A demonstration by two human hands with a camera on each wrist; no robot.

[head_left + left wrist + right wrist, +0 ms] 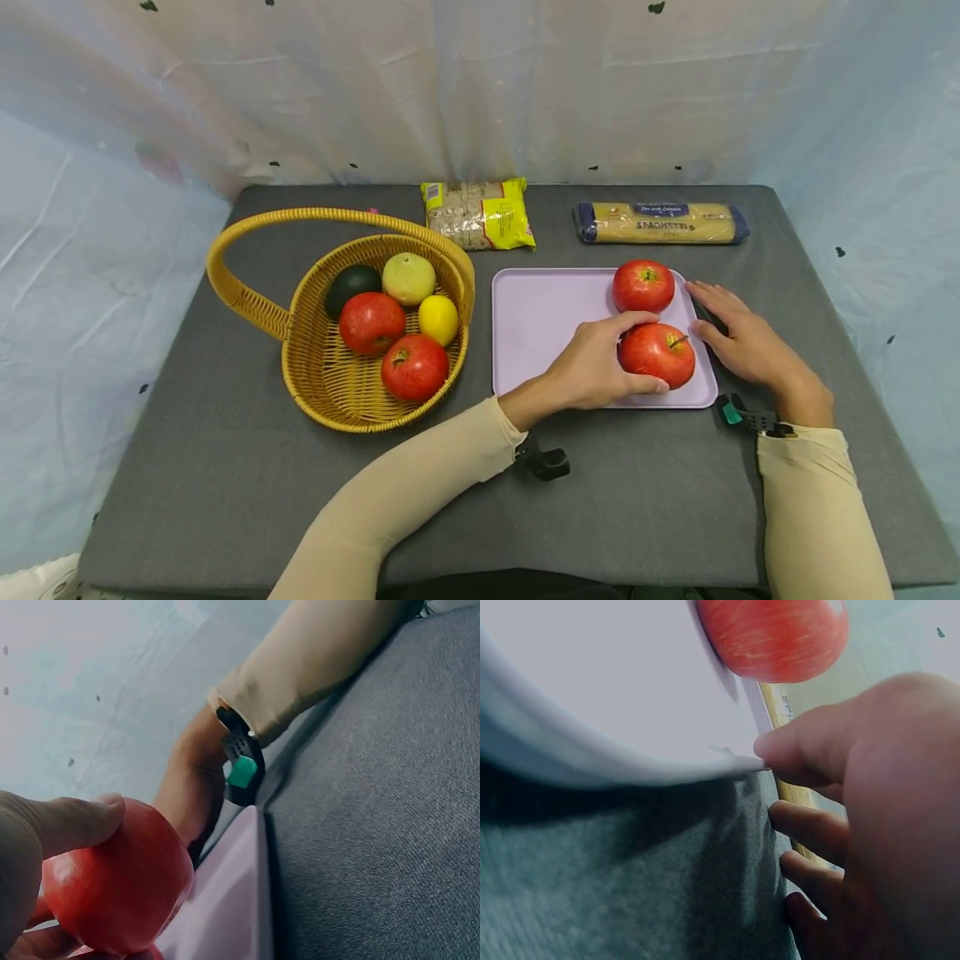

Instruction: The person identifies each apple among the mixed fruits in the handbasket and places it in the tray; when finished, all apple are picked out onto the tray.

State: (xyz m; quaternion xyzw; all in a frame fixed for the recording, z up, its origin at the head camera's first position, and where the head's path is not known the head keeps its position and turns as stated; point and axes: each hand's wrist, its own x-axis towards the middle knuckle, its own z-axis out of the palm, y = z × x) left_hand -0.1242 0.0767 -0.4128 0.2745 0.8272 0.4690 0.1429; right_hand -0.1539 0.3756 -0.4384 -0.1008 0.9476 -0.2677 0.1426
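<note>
My left hand (600, 360) grips a red apple (658, 357) over the near right part of a lilac tray (534, 308). The left wrist view shows the thumb (82, 825) across the top of this apple, with fingers partly hidden beneath it. A second red apple (642, 286) sits in the tray's far right corner. My right hand (750, 337) rests at the tray's right edge. Its thumb (795, 754) touches the rim in the right wrist view, while the other fingers are extended over the grey cloth.
Left of the tray stands a wicker basket (300, 379) with a tall handle, holding two red apples (415, 367), an avocado (347, 287), a pale green fruit (408, 278) and a lemon (438, 320). Behind lie a yellow bag (480, 215) and a spaghetti pack (662, 222).
</note>
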